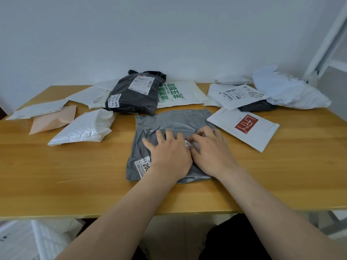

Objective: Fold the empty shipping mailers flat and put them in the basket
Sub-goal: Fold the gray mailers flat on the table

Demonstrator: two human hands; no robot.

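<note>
Head view: left hand (170, 153) and right hand (211, 152), fingers spread flat, press grey mailer (172, 122) on table (75, 175).

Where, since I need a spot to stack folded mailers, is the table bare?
Bare table front left, nearer than the crumpled white mailer, left of the gray mailer; also front right, nearer than the red-logo mailer. The back row is crowded.

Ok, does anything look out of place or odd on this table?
Nothing damaged or spilled. The left hand and right hand press the grey mailer flat on the table. The white mailer at left lies puffed and crumpled, others scattered. No basket is in view.
</note>
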